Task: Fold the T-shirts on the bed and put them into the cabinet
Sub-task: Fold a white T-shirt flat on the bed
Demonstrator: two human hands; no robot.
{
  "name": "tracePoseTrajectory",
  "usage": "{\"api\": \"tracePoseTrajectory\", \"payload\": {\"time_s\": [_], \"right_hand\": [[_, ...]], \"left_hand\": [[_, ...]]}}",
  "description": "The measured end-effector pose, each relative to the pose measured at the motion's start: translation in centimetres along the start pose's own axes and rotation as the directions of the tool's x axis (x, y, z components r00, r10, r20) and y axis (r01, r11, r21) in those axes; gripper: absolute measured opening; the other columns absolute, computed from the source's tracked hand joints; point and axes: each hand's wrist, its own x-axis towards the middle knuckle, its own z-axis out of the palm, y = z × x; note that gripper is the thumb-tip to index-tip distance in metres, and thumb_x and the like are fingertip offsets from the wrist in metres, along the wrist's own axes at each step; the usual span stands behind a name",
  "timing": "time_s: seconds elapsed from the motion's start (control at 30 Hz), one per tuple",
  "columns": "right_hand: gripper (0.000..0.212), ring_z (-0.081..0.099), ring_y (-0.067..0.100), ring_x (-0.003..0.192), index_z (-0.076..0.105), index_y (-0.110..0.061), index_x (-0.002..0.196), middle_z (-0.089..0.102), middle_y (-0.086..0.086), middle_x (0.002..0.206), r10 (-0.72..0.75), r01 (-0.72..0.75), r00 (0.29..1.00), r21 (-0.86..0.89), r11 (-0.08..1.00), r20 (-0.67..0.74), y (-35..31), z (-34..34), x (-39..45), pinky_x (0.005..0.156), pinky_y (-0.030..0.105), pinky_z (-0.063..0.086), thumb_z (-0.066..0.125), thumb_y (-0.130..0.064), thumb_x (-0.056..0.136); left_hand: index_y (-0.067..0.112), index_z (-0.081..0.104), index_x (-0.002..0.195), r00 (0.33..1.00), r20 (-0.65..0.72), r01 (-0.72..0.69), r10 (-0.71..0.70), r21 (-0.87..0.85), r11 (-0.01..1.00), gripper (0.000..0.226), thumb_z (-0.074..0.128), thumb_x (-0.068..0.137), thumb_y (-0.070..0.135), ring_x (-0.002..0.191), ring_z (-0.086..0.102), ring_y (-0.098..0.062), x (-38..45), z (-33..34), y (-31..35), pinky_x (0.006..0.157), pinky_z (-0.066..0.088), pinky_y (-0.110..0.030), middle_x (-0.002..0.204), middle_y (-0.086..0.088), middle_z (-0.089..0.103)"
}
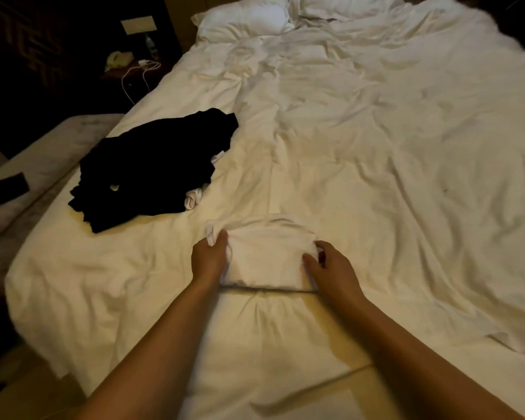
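Observation:
A white T-shirt point(265, 256), folded into a small rectangle, lies on the white bed point(376, 165) near its foot. My left hand point(209, 257) grips the shirt's left edge, fingers curled around the cloth. On the shirt's right edge, my right hand point(331, 266) pinches the fabric between thumb and fingers. A heap of black T-shirts point(152, 171) sits unfolded on the bed's left side, with a bit of white garment point(194, 198) poking out from under it. No cabinet is in view.
Rumpled white duvet covers the bed, with pillows point(249, 19) at the far end. A dark nightstand point(128, 65) with a white cable and small items stands at the upper left. A light bench or mattress edge point(28, 174) runs along the bed's left.

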Motion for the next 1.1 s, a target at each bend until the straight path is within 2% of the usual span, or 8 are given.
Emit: {"api": "tracePoseTrajectory", "payload": {"time_s": [0.17, 0.27, 0.47, 0.57, 0.63, 0.77, 0.93, 1.1], "right_hand": [[0.047, 0.055, 0.015, 0.091, 0.051, -0.015, 0.137, 0.057, -0.007, 0.102, 0.084, -0.086, 0.996, -0.030, 0.996, -0.040, -0.7, 0.9, 0.6, 0.080, 0.030, 0.043, 0.059, -0.037, 0.096], [0.047, 0.055, 0.014, 0.094, 0.054, -0.014, 0.133, 0.060, -0.004, 0.106, 0.135, -0.134, 0.989, 0.005, 0.991, -0.054, -0.8, 1.5, 1.0, 0.080, 0.028, 0.041, 0.061, -0.039, 0.094], [0.035, 0.062, 0.020, 0.092, 0.062, -0.013, 0.108, 0.065, -0.002, 0.099, 0.228, -0.227, 0.973, 0.032, 0.973, -0.039, -0.9, 1.8, 2.2, 0.074, 0.032, 0.045, 0.059, -0.045, 0.093], [0.033, 0.062, 0.019, 0.087, 0.062, -0.014, 0.104, 0.065, -0.002, 0.095, 0.232, -0.231, 0.973, 0.052, 0.972, -0.016, -1.0, 1.6, 2.4, 0.071, 0.032, 0.044, 0.060, -0.044, 0.092], [0.025, 0.061, 0.019, 0.081, 0.061, -0.016, 0.095, 0.064, -0.003, 0.088, 0.234, -0.234, 0.972, 0.079, 0.969, 0.007, -0.9, 1.5, 2.5, 0.069, 0.031, 0.044, 0.063, -0.041, 0.090], [0.029, 0.049, 0.022, 0.059, 0.050, -0.012, 0.067, 0.050, 0.002, 0.061, 0.235, -0.238, 0.971, 0.129, 0.963, 0.045, -1.0, 0.7, 2.7, 0.058, 0.032, 0.039, 0.066, -0.028, 0.085], [0.023, 0.055, 0.021, 0.069, 0.060, -0.001, 0.086, 0.061, 0.005, 0.076, 0.204, -0.202, 0.979, 0.191, 0.961, 0.008, -0.1, -1.8, 2.4, 0.063, 0.034, 0.043, 0.063, -0.024, 0.088], [0.016, 0.054, 0.021, 0.067, 0.061, -0.003, 0.088, 0.061, 0.004, 0.076, 0.225, -0.198, 0.971, 0.254, 0.947, -0.082, 2.4, -7.3, 2.5, 0.061, 0.033, 0.042, 0.062, -0.019, 0.087]], "left_hand": [[0.004, 0.068, 0.114, 0.998, -0.024, -0.053, 0.060, 0.203, 0.978, 0.048, 0.056, 0.097, 0.047, 0.106, 0.063, -0.038, 1.5, -1.7, -0.3, 0.092, 0.050, -0.040, 0.113, -0.018, 0.069], [0.007, 0.065, 0.121, 0.998, -0.012, -0.054, 0.061, 0.327, 0.943, 0.056, 0.054, 0.094, 0.055, 0.111, 0.058, -0.039, 2.9, -1.7, -1.5, 0.096, 0.047, -0.042, 0.120, -0.019, 0.064], [-0.003, 0.046, 0.140, 0.963, 0.159, 0.196, -0.219, 0.148, 0.969, 0.082, 0.072, 0.086, 0.052, 0.117, 0.059, -0.036, 4.1, -2.1, -1.5, 0.085, 0.046, -0.032, 0.134, -0.018, 0.057], [-0.001, 0.051, 0.136, 0.914, 0.274, 0.282, -0.299, 0.100, 0.954, 0.086, 0.081, 0.077, 0.052, 0.102, 0.063, -0.031, 5.1, -2.5, -1.4, 0.078, 0.049, -0.033, 0.130, -0.017, 0.061], [0.002, 0.056, 0.130, 0.898, 0.323, 0.294, -0.299, 0.064, 0.954, 0.081, 0.085, 0.072, 0.052, 0.093, 0.066, -0.028, 5.2, -2.6, -1.3, 0.070, 0.052, -0.032, 0.119, -0.014, 0.067], [0.002, 0.061, 0.127, 0.898, 0.347, 0.305, -0.270, -0.049, 0.951, 0.080, 0.089, 0.065, 0.045, 0.090, 0.073, -0.029, 5.0, -2.5, -1.9, 0.075, 0.060, -0.036, 0.108, -0.013, 0.073], [0.000, 0.062, 0.126, 0.882, 0.413, 0.326, -0.228, -0.186, 0.927, 0.056, 0.081, 0.082, 0.029, 0.093, 0.072, -0.034, 2.6, -0.7, -1.2, 0.078, 0.059, -0.040, 0.106, -0.017, 0.074], [0.006, 0.060, 0.129, 0.891, 0.432, 0.271, -0.137, -0.264, 0.926, 0.061, 0.077, 0.085, 0.044, 0.094, 0.072, -0.030, -1.1, 4.3, 0.9, 0.075, 0.060, -0.036, 0.112, -0.013, 0.072]]}}
